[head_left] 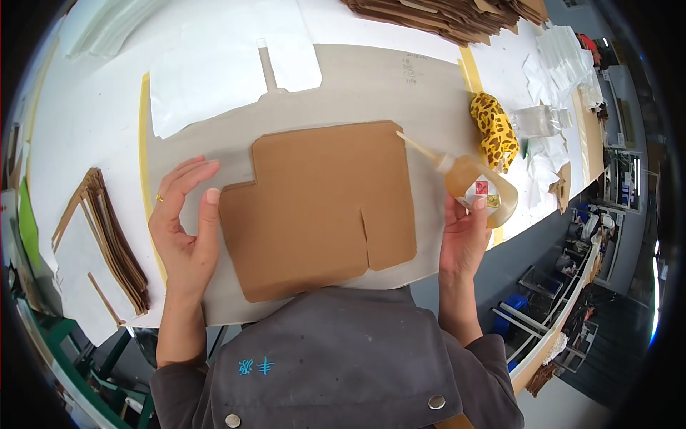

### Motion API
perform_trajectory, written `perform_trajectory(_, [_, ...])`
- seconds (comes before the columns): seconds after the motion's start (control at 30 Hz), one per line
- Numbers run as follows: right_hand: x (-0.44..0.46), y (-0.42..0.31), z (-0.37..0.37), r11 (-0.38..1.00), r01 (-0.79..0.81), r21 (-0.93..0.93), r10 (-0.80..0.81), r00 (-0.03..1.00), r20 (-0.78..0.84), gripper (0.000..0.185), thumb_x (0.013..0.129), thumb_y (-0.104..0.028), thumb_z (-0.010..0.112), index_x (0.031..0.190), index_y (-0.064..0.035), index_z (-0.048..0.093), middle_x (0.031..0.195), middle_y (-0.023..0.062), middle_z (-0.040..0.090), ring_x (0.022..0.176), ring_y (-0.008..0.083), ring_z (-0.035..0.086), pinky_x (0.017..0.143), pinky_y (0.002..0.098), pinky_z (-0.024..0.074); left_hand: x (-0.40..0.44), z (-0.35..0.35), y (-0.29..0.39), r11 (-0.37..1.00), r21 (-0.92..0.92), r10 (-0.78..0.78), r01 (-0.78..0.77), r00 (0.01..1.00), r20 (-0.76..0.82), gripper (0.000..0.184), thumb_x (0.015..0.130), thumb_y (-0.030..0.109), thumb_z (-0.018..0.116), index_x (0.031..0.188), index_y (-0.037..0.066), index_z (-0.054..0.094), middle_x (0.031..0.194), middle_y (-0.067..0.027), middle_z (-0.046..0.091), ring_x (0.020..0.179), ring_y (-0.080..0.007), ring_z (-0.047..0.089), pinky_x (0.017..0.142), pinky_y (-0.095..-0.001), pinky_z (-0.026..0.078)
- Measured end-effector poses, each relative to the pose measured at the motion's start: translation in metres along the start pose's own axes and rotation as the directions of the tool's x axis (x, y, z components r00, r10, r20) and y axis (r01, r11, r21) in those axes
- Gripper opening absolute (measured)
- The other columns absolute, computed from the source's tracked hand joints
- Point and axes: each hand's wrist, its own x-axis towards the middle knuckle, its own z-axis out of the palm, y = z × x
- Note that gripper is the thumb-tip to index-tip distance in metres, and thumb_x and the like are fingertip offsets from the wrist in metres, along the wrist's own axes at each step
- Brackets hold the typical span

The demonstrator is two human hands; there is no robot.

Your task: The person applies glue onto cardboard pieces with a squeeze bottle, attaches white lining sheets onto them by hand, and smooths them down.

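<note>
A flat brown cardboard piece (314, 207) with a notch at its upper left and a slit at its lower right lies before me on the grey sheet (357, 93). My right hand (464, 232) holds a clear squeeze bottle (493, 193) of amber liquid, its labels facing up. The bottle's thin nozzle points up and left, its tip at the cardboard's upper right corner. My left hand (187, 229) is open just left of the cardboard, thumb and fingers apart, a ring on one finger.
White sheets (207, 64) lie at the upper left. Stacked cardboard strips (114, 243) stand at the left, and a brown cardboard pile (450, 18) is at the far edge. A yellow spotted bundle (494, 132) and a clear container (539, 121) sit at the right.
</note>
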Motion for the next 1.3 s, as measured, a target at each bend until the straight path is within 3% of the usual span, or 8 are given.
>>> perform_trajectory(0.57, [-0.007,0.001,0.005,0.993,0.027,-0.116,-0.031,0.999,-0.032,0.059,0.089,-0.024,0.071,0.137,-0.0066,0.041,0.125,0.0081,0.057,0.110,0.0200,0.061,0.093,0.0347,0.0552,0.000,-0.001,-0.002,1.000,-0.019,0.023,-0.024,0.999,-0.047,0.020,0.088,0.006,0.061,0.107,0.002,0.068,0.111,-0.0141,0.066,0.114,-0.0271,0.058,0.101,-0.0372,0.040])
perform_trajectory(0.73, [-0.013,0.001,0.013,0.994,0.017,-0.105,-0.021,0.999,-0.040,0.054,0.090,-0.015,0.067,0.137,-0.0077,0.041,0.126,0.0076,0.054,0.112,0.0194,0.058,0.092,0.0371,0.0549,0.000,-0.001,-0.001,0.998,-0.048,0.045,-0.048,0.997,-0.068,0.020,0.086,0.002,0.061,0.105,0.003,0.068,0.109,-0.0121,0.067,0.113,-0.0271,0.059,0.099,-0.0370,0.042])
perform_trajectory(1.13, [-0.041,0.021,0.068,0.983,-0.075,-0.165,0.109,0.972,0.208,0.052,0.089,-0.008,0.066,0.135,-0.0045,0.041,0.125,0.0105,0.054,0.111,0.0223,0.059,0.091,0.0395,0.0556,0.000,-0.008,0.002,0.989,-0.042,0.137,-0.142,0.985,-0.101,0.021,0.082,0.000,0.065,0.103,0.005,0.069,0.103,-0.0102,0.068,0.107,-0.0291,0.061,0.091,-0.0374,0.048])
perform_trajectory(1.3, [-0.043,0.031,0.088,0.980,-0.097,-0.176,0.152,0.929,0.336,0.054,0.086,-0.008,0.070,0.133,-0.0041,0.044,0.123,0.0103,0.055,0.109,0.0219,0.059,0.091,0.0407,0.0546,-0.001,-0.011,0.003,0.993,-0.063,0.090,-0.095,0.992,-0.083,0.020,0.086,0.003,0.062,0.105,0.003,0.069,0.107,-0.0112,0.068,0.113,-0.0280,0.058,0.098,-0.0376,0.043])
